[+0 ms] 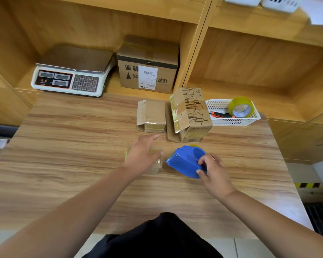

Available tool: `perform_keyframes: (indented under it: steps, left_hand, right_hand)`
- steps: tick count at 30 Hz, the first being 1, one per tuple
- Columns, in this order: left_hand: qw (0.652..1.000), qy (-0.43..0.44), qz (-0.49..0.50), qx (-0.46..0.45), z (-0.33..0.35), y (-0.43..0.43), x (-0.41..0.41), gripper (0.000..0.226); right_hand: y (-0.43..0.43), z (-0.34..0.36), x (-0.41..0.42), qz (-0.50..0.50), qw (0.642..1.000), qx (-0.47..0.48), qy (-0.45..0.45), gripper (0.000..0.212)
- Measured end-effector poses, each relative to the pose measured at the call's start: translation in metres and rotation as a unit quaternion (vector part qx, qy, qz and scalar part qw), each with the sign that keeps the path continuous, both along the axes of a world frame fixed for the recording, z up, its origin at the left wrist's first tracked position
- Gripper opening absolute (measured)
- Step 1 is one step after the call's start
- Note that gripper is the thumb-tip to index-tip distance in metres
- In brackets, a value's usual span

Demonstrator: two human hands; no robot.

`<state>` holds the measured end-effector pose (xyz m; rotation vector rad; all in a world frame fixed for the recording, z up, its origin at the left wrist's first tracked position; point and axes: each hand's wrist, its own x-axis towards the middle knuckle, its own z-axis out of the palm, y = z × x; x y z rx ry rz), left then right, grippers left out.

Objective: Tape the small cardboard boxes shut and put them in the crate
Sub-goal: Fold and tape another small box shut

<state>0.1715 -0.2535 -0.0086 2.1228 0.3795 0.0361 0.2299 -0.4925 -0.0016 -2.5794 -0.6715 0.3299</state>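
A small cardboard box lies on the wooden table, mostly covered by my left hand, which presses flat on its top with fingers straight. Just right of it, my right hand grips a blue tape dispenser whose front edge meets the box's right side. Behind them lie two more small boxes: a plain one with an open side flap, and a printed one with its flap open.
A white basket at the back right holds a roll of clear tape and an orange marker. A digital scale and a large labelled carton stand on the shelf behind. No crate is in view.
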Motion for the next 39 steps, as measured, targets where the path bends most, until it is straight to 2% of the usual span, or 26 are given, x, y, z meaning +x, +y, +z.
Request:
perform_keyframes:
  steps: [3,5,8,11,15,26,31,36,39]
  left_hand:
    - [0.997,0.037,-0.039,-0.050,0.003,0.012,-0.003,0.065]
    - [0.996,0.045,-0.043,-0.067,0.004,0.016,-0.005,0.062]
    - [0.994,0.041,-0.007,-0.105,0.005,0.020,-0.007,0.044]
    - [0.988,0.038,0.030,-0.145,0.006,0.024,-0.010,0.020]
    - [0.981,0.017,0.066,-0.183,0.009,0.030,-0.014,0.008]
    - [0.967,0.022,0.105,-0.232,0.016,0.043,-0.016,0.011]
    - [0.962,0.017,0.127,-0.243,0.022,0.045,-0.018,0.011]
    - [0.957,0.022,0.142,-0.254,0.026,0.043,-0.020,0.013]
    - [0.944,0.028,0.158,-0.287,0.028,0.042,-0.019,0.012]
  right_hand:
    - [0.012,0.007,-0.005,0.014,1.000,-0.002,-0.017,0.017]
    - [0.020,0.011,-0.006,0.027,0.999,0.004,-0.029,0.019]
    - [0.030,0.016,-0.007,0.054,0.997,0.005,-0.051,0.029]
    - [0.036,0.019,-0.007,0.060,0.997,-0.002,-0.055,0.022]
    - [0.042,0.018,-0.003,0.073,0.996,0.001,-0.054,0.024]
    - [0.059,0.047,-0.011,0.109,0.993,-0.012,-0.030,0.016]
    - [0.063,0.045,-0.012,0.090,0.996,0.009,0.018,0.018]
    - [0.069,0.049,-0.014,0.073,0.996,0.027,0.048,0.039]
    - [0.073,0.054,-0.015,0.100,0.993,-0.043,0.041,0.076]
